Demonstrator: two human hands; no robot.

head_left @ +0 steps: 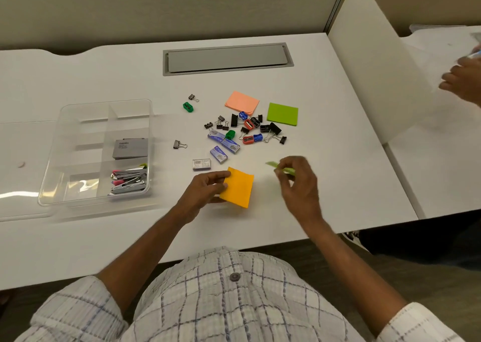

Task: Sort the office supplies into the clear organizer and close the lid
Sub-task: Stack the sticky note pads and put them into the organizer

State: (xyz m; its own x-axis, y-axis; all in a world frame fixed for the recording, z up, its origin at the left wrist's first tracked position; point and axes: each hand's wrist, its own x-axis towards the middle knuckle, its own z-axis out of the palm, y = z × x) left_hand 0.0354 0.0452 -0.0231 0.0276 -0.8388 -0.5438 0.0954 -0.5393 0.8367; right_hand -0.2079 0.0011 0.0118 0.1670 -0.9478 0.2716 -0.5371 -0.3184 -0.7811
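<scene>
On the desk [338,185], left side, the clear organizer [56,149] stood open. It held a grey box [130,148] in a right-hand compartment and staplers [128,181] in the nearest right one, count unclear.

Loose at centre:
- Three sticky pads: pink pad [242,103], green pad [282,114], and orange pad [238,186], which my left hand [205,188] gripped by its left edge.
- Six sharpeners [249,124]: two green, two blue, two red.
- Four staple boxes [218,154].
- Black binder clips [273,128], too tangled to count.

My right hand [296,177] pinched a thin green item [285,170], blurred.
</scene>
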